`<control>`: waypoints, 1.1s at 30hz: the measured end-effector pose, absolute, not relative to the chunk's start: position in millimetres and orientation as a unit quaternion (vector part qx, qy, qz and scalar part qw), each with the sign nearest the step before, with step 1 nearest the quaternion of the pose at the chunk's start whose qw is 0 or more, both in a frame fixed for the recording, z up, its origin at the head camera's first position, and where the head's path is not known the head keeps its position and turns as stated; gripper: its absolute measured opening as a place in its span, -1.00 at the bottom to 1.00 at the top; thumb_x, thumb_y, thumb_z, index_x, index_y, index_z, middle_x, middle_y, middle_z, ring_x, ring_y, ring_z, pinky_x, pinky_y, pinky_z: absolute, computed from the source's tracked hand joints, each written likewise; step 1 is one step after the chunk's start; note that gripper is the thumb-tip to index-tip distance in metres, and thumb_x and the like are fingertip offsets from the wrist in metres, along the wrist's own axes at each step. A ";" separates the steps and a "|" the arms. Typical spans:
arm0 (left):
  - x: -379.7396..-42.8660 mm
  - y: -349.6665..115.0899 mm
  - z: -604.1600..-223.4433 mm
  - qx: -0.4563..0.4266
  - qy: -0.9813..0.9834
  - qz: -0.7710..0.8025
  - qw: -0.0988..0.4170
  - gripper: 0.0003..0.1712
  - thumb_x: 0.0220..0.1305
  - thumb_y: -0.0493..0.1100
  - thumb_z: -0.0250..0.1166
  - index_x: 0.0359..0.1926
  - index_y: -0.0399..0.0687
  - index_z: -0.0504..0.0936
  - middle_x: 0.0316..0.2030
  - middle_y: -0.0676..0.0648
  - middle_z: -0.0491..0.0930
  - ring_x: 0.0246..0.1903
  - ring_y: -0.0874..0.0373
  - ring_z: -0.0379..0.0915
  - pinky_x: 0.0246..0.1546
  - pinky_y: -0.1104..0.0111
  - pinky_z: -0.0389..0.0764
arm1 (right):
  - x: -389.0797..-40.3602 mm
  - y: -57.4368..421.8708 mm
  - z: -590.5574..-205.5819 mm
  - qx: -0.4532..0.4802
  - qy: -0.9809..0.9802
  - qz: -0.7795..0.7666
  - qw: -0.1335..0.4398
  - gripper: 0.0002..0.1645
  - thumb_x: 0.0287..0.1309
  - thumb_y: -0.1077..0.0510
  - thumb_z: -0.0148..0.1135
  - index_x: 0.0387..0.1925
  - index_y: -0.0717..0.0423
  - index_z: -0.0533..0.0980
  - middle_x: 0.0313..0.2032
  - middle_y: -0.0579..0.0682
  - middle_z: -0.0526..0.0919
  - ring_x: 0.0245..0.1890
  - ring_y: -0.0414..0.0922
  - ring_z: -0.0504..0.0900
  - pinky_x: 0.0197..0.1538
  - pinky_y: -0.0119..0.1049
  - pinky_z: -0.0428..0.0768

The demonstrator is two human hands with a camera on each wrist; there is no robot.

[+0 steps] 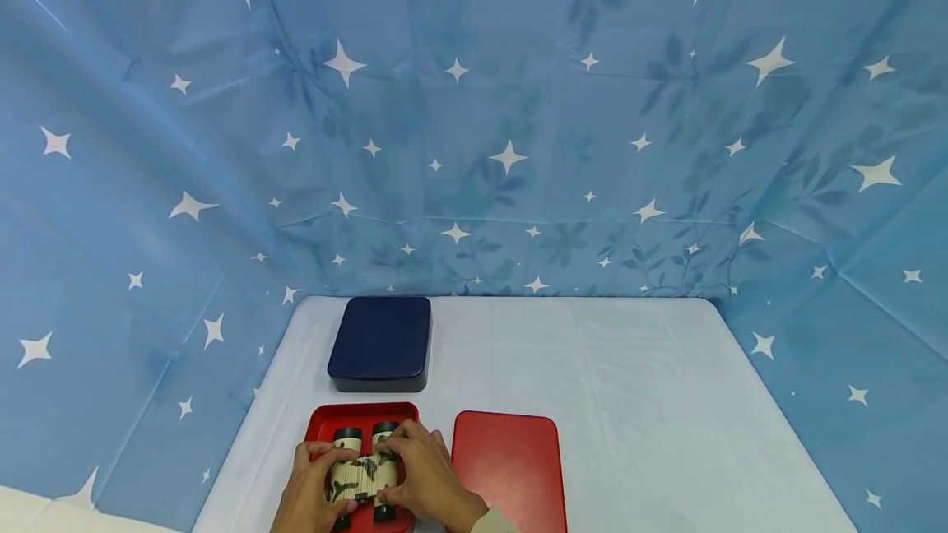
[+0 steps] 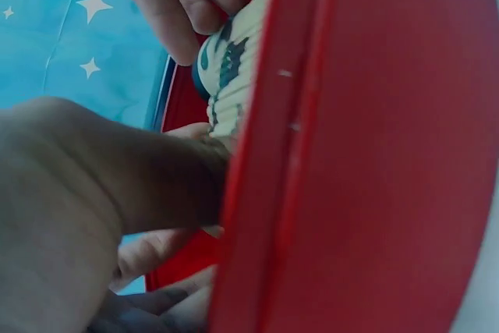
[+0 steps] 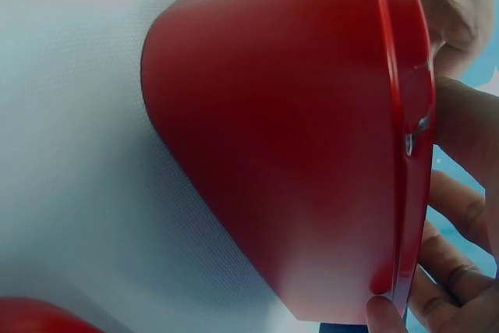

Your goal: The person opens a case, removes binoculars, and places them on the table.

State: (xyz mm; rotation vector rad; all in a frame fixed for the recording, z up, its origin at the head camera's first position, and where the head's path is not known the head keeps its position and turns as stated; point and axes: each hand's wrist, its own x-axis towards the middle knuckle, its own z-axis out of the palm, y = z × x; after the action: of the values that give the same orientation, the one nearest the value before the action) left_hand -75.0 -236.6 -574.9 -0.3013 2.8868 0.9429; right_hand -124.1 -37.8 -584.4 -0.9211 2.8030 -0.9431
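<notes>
Camouflage binoculars [image 1: 364,474] in the red box [image 1: 363,408], lower left of the head frame, gripped by the fingers of left hand [image 1: 305,490] and right hand [image 1: 433,474], should handle rigid, lightish (probably fragile), best held by the ribbed middle [image 1: 354,482].

A red box [image 3: 273,138] fills the middle, its rim running down the right side with a bright glint. Beyond the rim show the hands [image 3: 468,271], one fingertip [image 3: 380,315] at its lower end. White tabletop [image 3: 70,154] spreads left; another red thing [image 3: 35,317] enters the lower-left corner.
</notes>
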 end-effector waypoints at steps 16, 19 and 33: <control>-69.3 -233.5 -576.5 -0.111 0.942 0.313 0.047 -0.27 -0.27 -0.37 0.65 -0.01 0.10 0.57 -0.05 -0.25 0.18 -0.30 0.02 0.43 -0.36 0.24 0.48 | -122.3 -37.7 -585.6 -0.302 0.899 -0.319 0.004 -0.26 -0.29 -0.14 0.68 0.07 -0.30 0.64 -0.09 -0.33 0.51 -0.02 -0.41 0.46 -0.18 -0.47 0.26; -68.7 -233.8 -575.6 -0.115 0.941 0.314 0.047 -0.28 -0.24 -0.37 0.63 0.01 0.08 0.56 -0.05 -0.26 0.17 -0.29 0.01 0.42 -0.36 0.25 0.46 | -121.8 -37.5 -584.9 -0.300 0.898 -0.321 0.003 -0.25 -0.29 -0.14 0.68 0.08 -0.30 0.64 -0.07 -0.32 0.49 -0.02 -0.40 0.45 -0.20 -0.48 0.25; -69.3 -231.6 -560.1 -0.112 0.944 0.307 0.037 -0.29 -0.20 -0.39 0.62 0.02 0.09 0.55 -0.03 -0.27 0.17 -0.30 0.00 0.41 -0.36 0.24 0.47 | -122.9 -38.7 -580.4 -0.288 0.893 -0.345 -0.025 -0.26 -0.32 -0.16 0.69 0.05 -0.38 0.63 -0.05 -0.28 0.42 -0.07 -0.39 0.42 -0.20 -0.48 0.23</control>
State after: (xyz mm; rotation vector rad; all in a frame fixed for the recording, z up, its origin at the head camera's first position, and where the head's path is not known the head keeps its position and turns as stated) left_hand -69.3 -231.6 -560.1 -0.3433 2.8991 0.9435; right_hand -122.9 -38.7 -580.4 -0.9195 2.8511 -1.1011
